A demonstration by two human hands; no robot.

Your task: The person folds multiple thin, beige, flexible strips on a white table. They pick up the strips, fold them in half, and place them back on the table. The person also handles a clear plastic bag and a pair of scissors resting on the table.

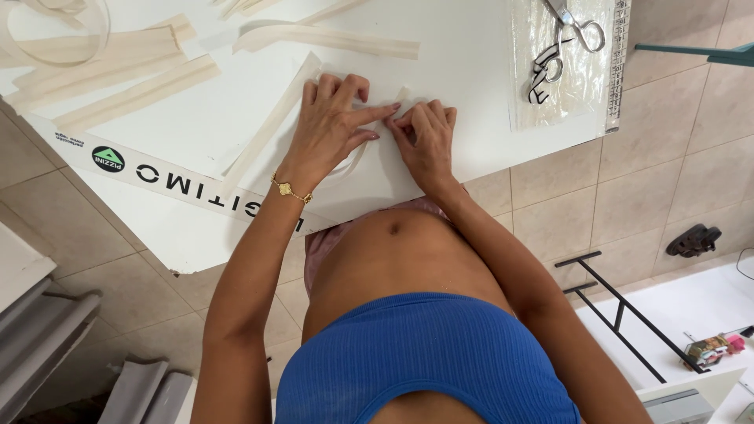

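Both hands rest on a large white sheet (440, 86) that covers the table top. The left hand (334, 118) lies flat with its fingers spread a little, and it presses down a long cream paper strip (271, 126) that runs diagonally from the far side toward the near left. It seems to hold the strip so that it does not slide. The right hand (428, 137) is just beside it, with curled fingers pinching the far end of the strip between the fingertips; the 2 index fingers almost touch. The strip therefore lies under and between the hands, and its free part goes out to the left.

More cream strips (118, 67) lie well apart at the far left. At the far right, scissors (569, 27) rest on a clear plastic sleeve (585, 94), beside a ruler (616, 71) at the sheet's edge, out of the way.
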